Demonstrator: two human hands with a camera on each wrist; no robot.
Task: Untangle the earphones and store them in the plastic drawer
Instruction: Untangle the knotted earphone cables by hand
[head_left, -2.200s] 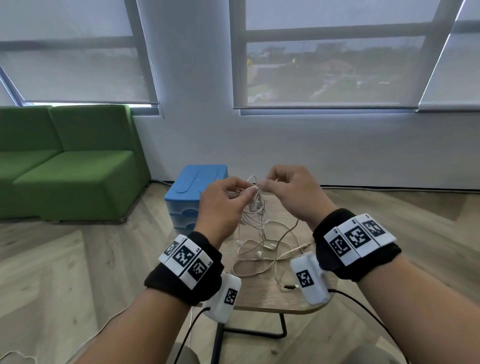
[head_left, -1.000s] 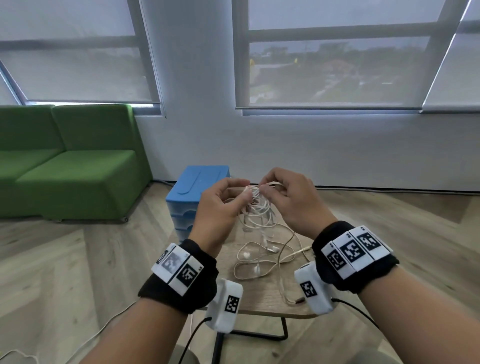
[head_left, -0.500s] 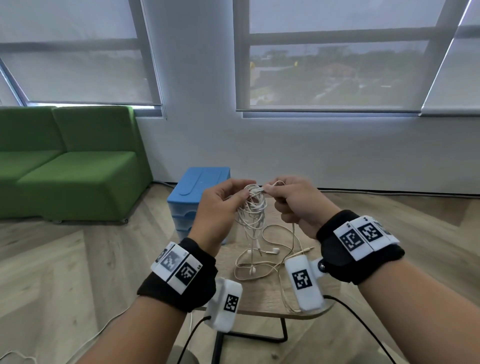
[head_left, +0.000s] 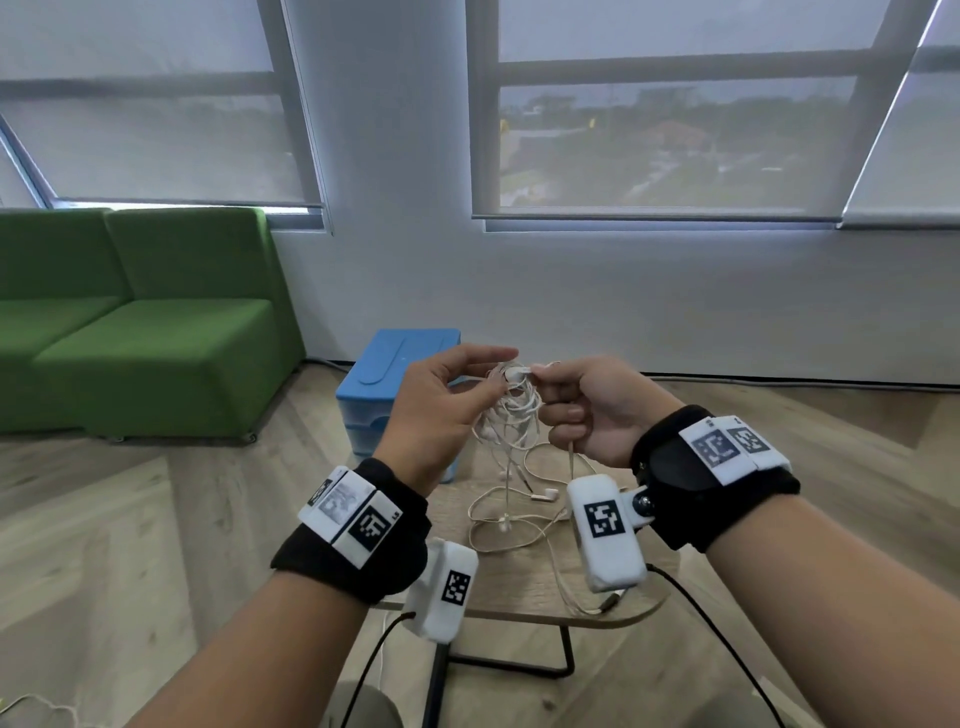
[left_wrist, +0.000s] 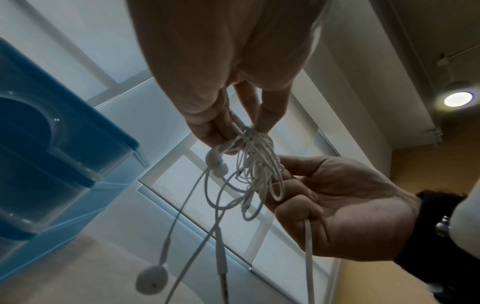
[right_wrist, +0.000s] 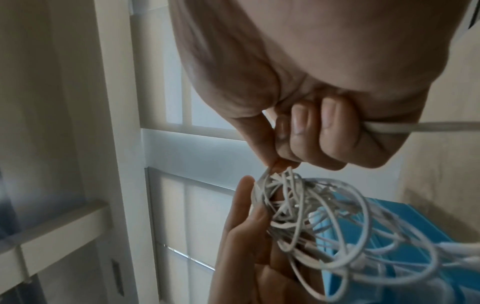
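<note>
A tangle of white earphones (head_left: 511, 410) hangs between my two raised hands above a small wooden table (head_left: 519, 587). My left hand (head_left: 493, 374) pinches the knot from the left; in the left wrist view its fingertips (left_wrist: 228, 131) close on the strands (left_wrist: 257, 164) and an earbud (left_wrist: 152, 279) dangles below. My right hand (head_left: 543, 370) pinches one strand at the top of the knot, and another cable (right_wrist: 415, 126) runs through its curled fingers (right_wrist: 311, 131). The blue plastic drawer unit (head_left: 384, 364) stands on the table's far left corner, behind my left hand.
Loose loops and earbuds of the cable (head_left: 509, 525) trail on the tabletop, reaching its near edge. A green sofa (head_left: 156, 338) sits at the left on the wooden floor. A white wall with windows is behind. Black wrist-camera leads hang under both forearms.
My right wrist has rolled so its camera module faces me, and its lower fingers have curled round a hanging cable. Both hands still hold the knot at about the same height.
</note>
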